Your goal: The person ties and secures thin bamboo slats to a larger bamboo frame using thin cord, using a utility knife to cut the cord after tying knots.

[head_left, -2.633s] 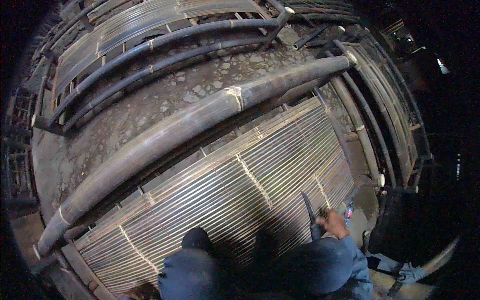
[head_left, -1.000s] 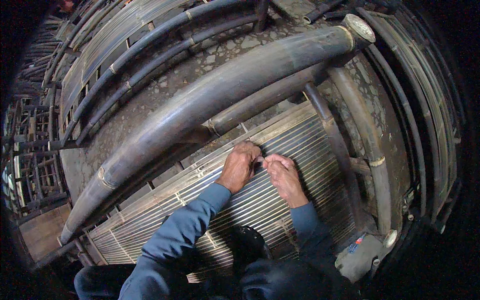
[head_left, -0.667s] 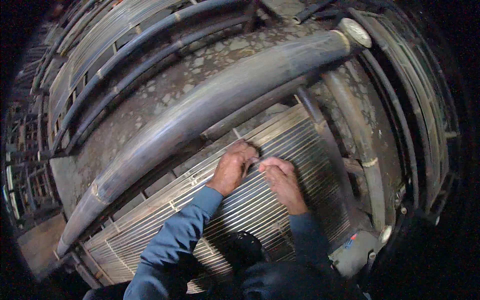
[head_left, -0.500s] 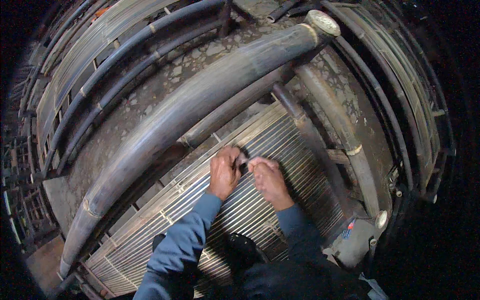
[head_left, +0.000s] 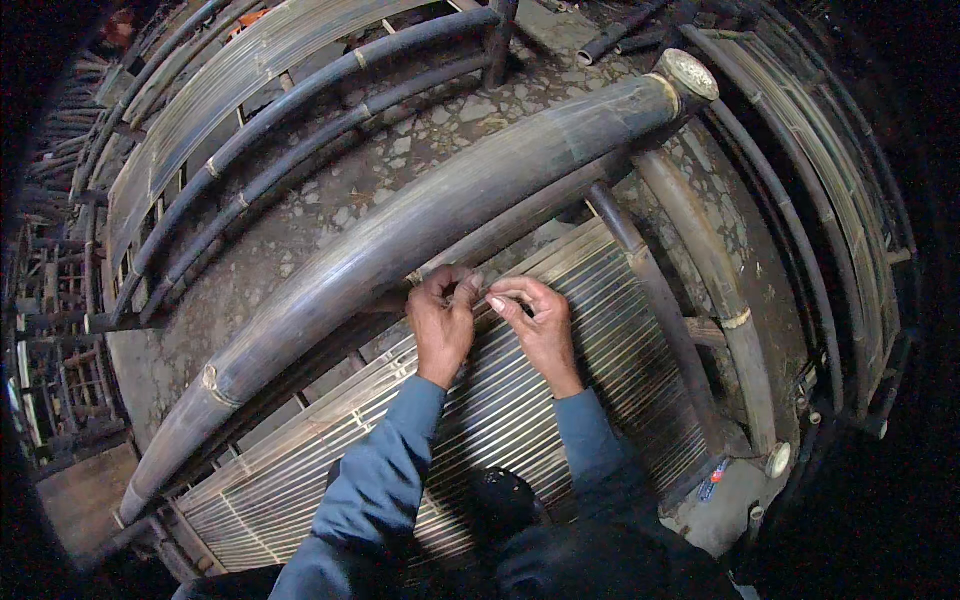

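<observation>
My left hand [head_left: 440,325] is closed, its thumb and fingertips pinched together above the far edge of a slatted bamboo seat [head_left: 520,420]. Close beside it, my right hand [head_left: 540,335] has its thumb and forefinger brought together, tips almost touching the left ones. Whatever lies between the fingertips is too small to make out. Just beyond both hands a thick, dark bamboo pole [head_left: 440,200] runs diagonally across, with a thinner pole [head_left: 530,215] beneath it. Pale narrow slats fill the seat under my forearms.
A bamboo post [head_left: 640,270] and a curved side pole [head_left: 710,250] stand at the right. Another slatted bamboo bench [head_left: 220,120] is at the far left, and one more [head_left: 820,170] at the far right. A grey bag-like thing [head_left: 730,510] lies at the lower right. Stony ground [head_left: 330,215] shows between.
Both hands have shifted from over the slats toward the seat's far edge and the thick pole. My right hand has gone from a fist to a fingertip pinch. The whole view has shifted.
</observation>
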